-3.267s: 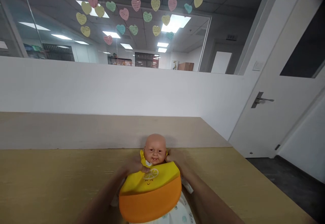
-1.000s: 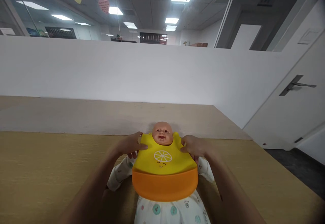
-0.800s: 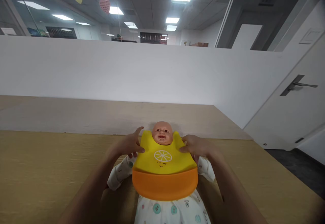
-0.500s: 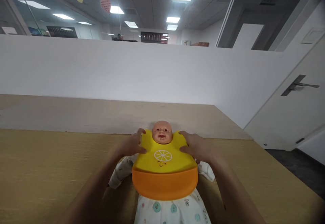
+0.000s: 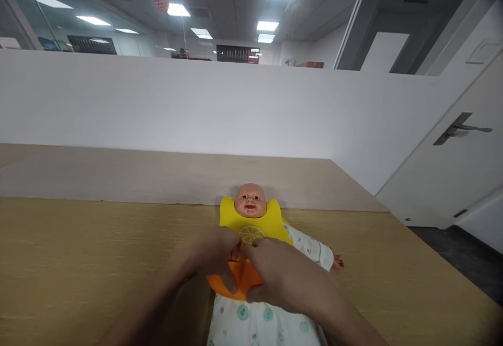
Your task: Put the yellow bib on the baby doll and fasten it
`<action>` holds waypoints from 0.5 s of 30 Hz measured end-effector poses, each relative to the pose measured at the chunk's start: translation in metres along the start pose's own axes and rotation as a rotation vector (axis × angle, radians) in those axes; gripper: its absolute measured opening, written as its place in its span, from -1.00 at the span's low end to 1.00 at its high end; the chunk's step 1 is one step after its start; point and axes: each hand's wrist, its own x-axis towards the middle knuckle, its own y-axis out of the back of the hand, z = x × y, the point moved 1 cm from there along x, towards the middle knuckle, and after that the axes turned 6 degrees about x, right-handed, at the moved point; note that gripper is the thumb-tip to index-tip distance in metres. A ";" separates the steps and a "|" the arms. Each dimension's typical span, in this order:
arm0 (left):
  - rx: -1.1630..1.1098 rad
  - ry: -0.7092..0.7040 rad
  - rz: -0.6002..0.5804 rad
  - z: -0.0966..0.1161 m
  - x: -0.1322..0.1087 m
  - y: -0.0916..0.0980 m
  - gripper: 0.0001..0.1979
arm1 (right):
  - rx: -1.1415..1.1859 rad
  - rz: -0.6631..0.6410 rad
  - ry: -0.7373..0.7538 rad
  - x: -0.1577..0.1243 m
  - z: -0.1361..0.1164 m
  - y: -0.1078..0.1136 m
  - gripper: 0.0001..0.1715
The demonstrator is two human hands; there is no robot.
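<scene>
The left hand (image 5: 210, 254) and right hand (image 5: 285, 278) are both curled onto the orange pocket (image 5: 236, 278) of a yellow silicone bib (image 5: 255, 225), on a baby doll (image 5: 250, 200) lying near the worktop's (image 5: 78, 236) far edge — a hard tug could slide the doll, or smooth silicone could slip from the fingers.

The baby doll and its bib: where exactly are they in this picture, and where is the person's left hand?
Yellow-and-orange silicone bib (image 5: 236, 218), head view, on its yellow upper part.
Plastic baby doll (image 5: 250, 200), head view, on its face.
Left hand (image 5: 210, 254), head view, on the back of the hand.
</scene>
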 end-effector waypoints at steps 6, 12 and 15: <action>0.022 -0.062 -0.047 0.006 0.000 -0.002 -0.63 | -0.190 -0.115 -0.054 0.009 -0.024 -0.008 -0.39; -0.034 -0.073 0.069 0.002 -0.002 -0.010 -0.73 | -0.306 -0.181 -0.039 0.009 -0.036 -0.012 -0.43; -0.209 -0.078 0.094 0.000 -0.010 -0.008 -0.78 | -0.186 -0.151 -0.063 -0.001 -0.031 -0.006 -0.49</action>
